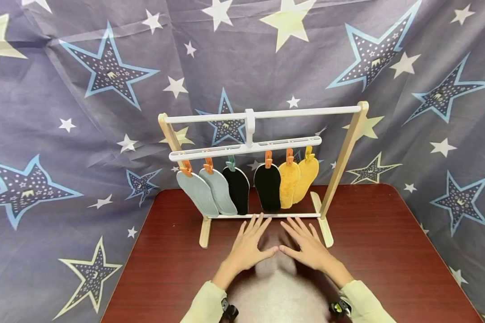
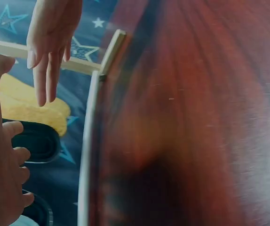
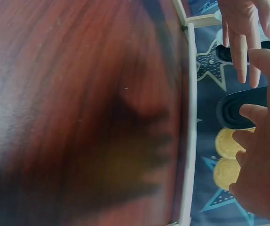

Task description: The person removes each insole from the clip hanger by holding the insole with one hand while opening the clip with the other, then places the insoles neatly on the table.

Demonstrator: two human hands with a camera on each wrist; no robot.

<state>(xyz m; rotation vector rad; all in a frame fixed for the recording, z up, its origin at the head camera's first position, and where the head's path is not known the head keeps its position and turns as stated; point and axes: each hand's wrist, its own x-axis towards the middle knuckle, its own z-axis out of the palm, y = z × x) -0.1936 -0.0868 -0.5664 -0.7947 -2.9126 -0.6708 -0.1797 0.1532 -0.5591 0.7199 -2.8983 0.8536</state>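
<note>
Six insoles (image 1: 267, 188), two pale blue, two black, two yellow, hang by clips (image 1: 268, 159) from the white hanger (image 1: 249, 144) near the middle of the frame, long axes running downward, the outer ones slanting toward the lower centre. They look light, soft and bendy rather than fragile, probably best held by the edges just below the clips. The left hand (image 1: 244, 249) and right hand (image 1: 310, 248) spread empty at lower centre, fingers pointing up-frame.

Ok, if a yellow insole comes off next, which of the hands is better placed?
Probably the right hand: it is empty and nearer the yellow insoles, which hang toward the right end of the hanger. The left hand, also empty, sits nearer the grey insoles.
</note>
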